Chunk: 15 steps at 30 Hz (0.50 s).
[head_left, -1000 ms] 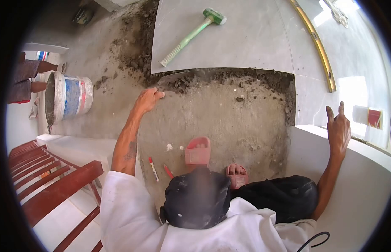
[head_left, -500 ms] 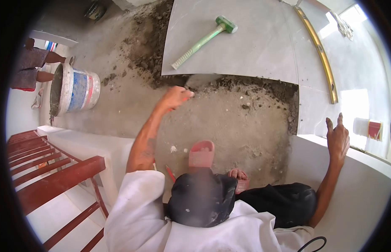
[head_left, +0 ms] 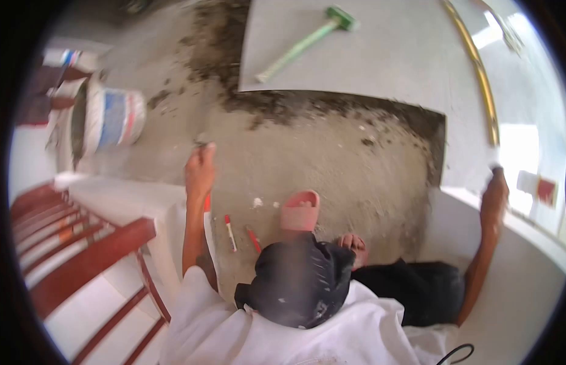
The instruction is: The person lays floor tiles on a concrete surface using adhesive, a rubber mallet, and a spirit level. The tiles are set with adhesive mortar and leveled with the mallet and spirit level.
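Note:
My left hand (head_left: 200, 173) is closed around a trowel whose orange handle end (head_left: 207, 203) shows below the fist. Motion smears the blade above the hand, over the bare mortar floor (head_left: 307, 152). On the right, my right hand (head_left: 494, 194) rests at the top of the low white wall (head_left: 465, 210), blurred, with no object visible in it. A large grey tile (head_left: 368, 67) lies beyond the floor strip, bordered by loose dark mortar (head_left: 283, 104). On that tile rests a green-headed hammer (head_left: 310, 42).
A mortar-stained bucket (head_left: 116, 118) stands at left, beside another person's legs (head_left: 58, 91). A gold level (head_left: 476, 70) lies on the right tiles. Two red-and-white markers, one a red marker (head_left: 230, 233), lie near my pink slipper (head_left: 300, 212). Red railings (head_left: 91, 261) stand lower left.
My left hand has swung left and down with the trowel, away from the tile edge. My right hand stays at the wall, its fingers less spread. The view has shifted slightly.

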{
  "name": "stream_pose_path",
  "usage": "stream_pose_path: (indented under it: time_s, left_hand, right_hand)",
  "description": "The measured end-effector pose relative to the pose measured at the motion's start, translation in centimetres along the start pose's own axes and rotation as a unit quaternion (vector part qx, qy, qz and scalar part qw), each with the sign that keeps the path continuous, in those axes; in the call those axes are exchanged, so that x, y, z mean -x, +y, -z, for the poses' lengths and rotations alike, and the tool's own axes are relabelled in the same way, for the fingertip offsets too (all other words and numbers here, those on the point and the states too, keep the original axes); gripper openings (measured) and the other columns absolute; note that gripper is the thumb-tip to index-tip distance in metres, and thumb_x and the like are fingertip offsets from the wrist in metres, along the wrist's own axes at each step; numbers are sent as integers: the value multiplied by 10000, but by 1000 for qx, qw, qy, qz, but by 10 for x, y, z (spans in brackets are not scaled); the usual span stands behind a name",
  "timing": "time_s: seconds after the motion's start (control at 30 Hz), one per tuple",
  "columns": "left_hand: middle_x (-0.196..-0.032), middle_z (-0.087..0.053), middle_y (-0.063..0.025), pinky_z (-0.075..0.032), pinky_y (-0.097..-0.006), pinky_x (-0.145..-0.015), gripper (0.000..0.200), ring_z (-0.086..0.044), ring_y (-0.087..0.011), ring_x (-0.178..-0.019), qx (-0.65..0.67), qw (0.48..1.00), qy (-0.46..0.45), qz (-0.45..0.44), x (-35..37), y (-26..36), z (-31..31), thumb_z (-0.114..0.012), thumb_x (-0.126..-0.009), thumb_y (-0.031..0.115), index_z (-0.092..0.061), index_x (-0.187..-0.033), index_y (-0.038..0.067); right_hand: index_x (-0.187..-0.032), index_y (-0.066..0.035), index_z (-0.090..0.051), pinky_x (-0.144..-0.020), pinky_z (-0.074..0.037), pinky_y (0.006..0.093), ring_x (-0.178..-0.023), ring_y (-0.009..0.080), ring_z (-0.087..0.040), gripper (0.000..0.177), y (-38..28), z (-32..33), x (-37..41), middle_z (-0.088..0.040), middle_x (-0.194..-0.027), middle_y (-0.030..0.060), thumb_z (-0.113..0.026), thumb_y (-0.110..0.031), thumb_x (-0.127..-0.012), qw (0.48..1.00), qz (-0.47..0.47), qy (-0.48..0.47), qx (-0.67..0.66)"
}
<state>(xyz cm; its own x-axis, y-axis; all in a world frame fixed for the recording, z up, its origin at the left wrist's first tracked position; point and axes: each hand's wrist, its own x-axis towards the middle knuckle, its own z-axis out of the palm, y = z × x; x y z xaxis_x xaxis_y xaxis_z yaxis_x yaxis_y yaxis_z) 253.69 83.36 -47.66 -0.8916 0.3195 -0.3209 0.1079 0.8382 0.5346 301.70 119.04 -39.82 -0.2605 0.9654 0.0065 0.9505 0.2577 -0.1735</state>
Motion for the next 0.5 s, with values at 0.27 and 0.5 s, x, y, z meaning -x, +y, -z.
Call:
stream_pose_path:
  time_s: [0.27, 0.5]
  left_hand:
    - [-1004, -667, -182, -502, -417, -793, 407, -647, -301, -912, -79, 988, 100, -85, -69, -97, -121, -496, -968, 347, -603, -1053, -36]
    - [-961, -650, -213, -474, -467, -834, 375, -607, -381, -956, 3, 997, -4, 81, -99, -94, -117, -535, -920, 307, -610, -1084, -21]
  right_hand:
    - [-734, -31, -648, -777, -515, 425, -832, 366, -623, 60, 9, -108, 82, -632, -918, 128, -602, 7, -734, 965, 173, -27, -195]
    - [-794, -28, -638, -688, -509, 369, -713, 328, -629, 39, 14, -163, 209, -625, -731, 134, -662, -49, -818, 871, -75, -322, -364]
